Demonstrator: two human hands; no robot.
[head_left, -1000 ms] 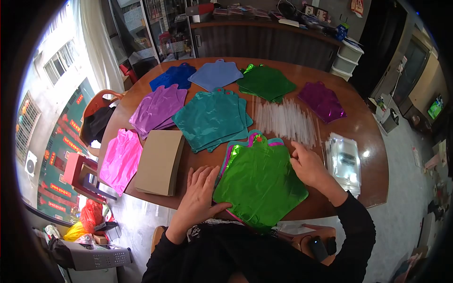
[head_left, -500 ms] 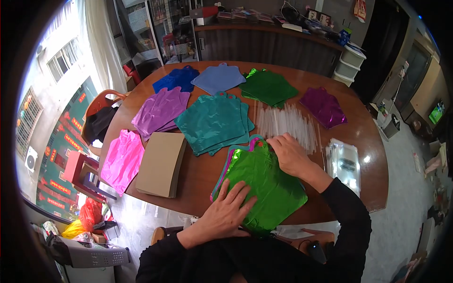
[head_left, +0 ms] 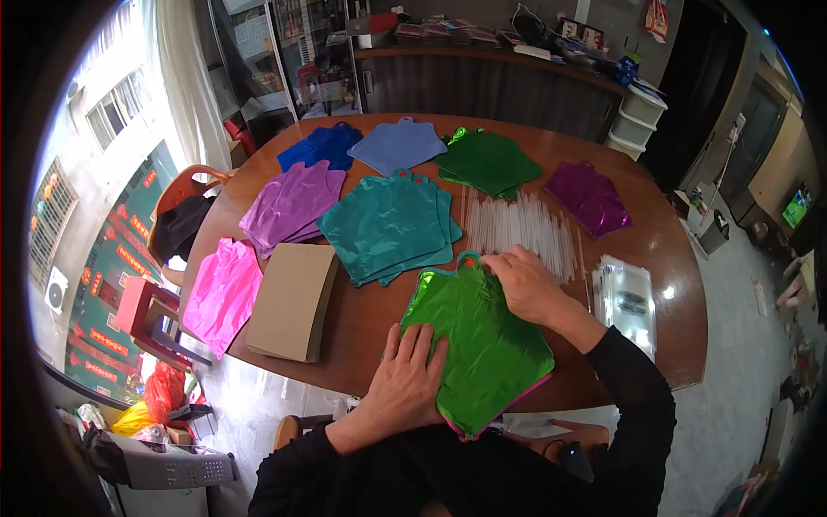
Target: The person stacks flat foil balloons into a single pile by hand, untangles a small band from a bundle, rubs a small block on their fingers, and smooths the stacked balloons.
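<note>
Your green foil stack (head_left: pixel 487 349) lies at the middle of the near edge of the surface (head_left: pixel 353 340), its lower corner reaching past that edge, with a pink rim showing at its lower right and a teal one at its top tab. Your left hand (head_left: pixel 407 375) rests flat on the stack's left side, fingers extended and close together, its thumb hidden. Your right hand (head_left: pixel 525 283) has its fingers bent, the fingertips touching the stack beside the tab; you cannot tell from here whether they pinch it. Toward the left edge you have a brown cardboard stack (head_left: pixel 291 302), with pink foil (head_left: pixel 222 289) just beside it at the near left corner. Teal foil sheets (head_left: pixel 383 228) lie near the centre, white sticks (head_left: pixel 521 231) right of them, and clear packets (head_left: pixel 624 302) toward the near right corner.
</note>
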